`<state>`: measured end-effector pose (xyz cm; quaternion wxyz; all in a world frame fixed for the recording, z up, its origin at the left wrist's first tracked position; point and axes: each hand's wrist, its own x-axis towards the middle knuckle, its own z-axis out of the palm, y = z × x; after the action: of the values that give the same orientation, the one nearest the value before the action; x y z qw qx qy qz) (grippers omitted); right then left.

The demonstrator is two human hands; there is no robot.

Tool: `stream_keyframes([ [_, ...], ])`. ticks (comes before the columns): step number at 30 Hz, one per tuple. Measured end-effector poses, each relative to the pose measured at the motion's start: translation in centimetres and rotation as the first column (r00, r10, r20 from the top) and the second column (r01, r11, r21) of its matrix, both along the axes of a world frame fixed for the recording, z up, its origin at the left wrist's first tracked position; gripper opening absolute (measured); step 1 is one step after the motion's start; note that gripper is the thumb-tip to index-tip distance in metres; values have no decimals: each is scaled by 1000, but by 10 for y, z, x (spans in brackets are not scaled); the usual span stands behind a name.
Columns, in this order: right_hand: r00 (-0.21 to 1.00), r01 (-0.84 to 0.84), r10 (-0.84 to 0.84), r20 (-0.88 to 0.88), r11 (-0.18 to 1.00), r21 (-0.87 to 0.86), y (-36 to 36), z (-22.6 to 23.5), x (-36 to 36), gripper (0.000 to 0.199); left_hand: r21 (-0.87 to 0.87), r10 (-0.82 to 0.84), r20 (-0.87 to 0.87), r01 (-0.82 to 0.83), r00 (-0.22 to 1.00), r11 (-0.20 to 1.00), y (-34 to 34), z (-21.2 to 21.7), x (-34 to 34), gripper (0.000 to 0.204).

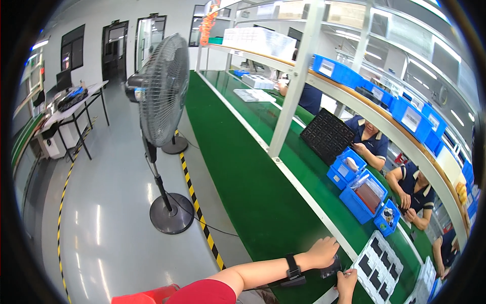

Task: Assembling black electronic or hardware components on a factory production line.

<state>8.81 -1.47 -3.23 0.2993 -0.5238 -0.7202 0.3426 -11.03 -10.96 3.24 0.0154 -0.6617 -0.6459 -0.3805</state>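
Bracketing one small black part [329, 268] low in view: left hand [323, 252] above it, right hand [347, 282] close by at its lower right. Part lies just under the left fingers, left of the right fingertips; left hand looks the nearer, lying partly over it. Long axis not readable, too much covered.

Grip: left fingers curled, back of hand uppermost; cannot tell whether they pinch the part or only rest on it. Right thumb and fingers drawn nearly together at the part's edge; anything between them too small to make out.

Black wristband [292, 266] on left wrist. White tray [386, 247] just beyond the right hand, to its right, set aslant, dark pieces [375, 278] spaced across it.

Farther along the green bench [263, 202]: small blue bin [383, 226], then larger blue bin [354, 205]. Co-worker's hands [409, 213] across the bench. Pedestal fan [167, 91] off left, on the floor.
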Motion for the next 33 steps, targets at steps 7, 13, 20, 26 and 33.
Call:
stream_keyframes([
  [7, 970, -92, 98, 223, 995, -34, -6, 9, -10, 35, 209, 171, 448, -289, 878, 934, -131, 30, -106, 14],
  [13, 980, -138, 143, -140, 989, 50, -37, 39, -13, 19, 123, 597, 702, -891, 389, 437, -278, -23, -256, 17],
  [20, 854, -513, 516, 60, 818, 259, -159, 97, -116, 15, -89, 862, 500, -995, -89, -52, -388, -46, -421, 102],
  [26, 434, -896, 622, 651, 370, 244, -183, 51, -216, 89, -296, 918, 385, -955, -93, 27, -387, -27, -454, 123],
  [33, 460, -885, 590, 663, 362, 292, -179, 54, -232, 75, -110, 851, 525, -991, 5, 74, -388, -47, -507, 110],
])
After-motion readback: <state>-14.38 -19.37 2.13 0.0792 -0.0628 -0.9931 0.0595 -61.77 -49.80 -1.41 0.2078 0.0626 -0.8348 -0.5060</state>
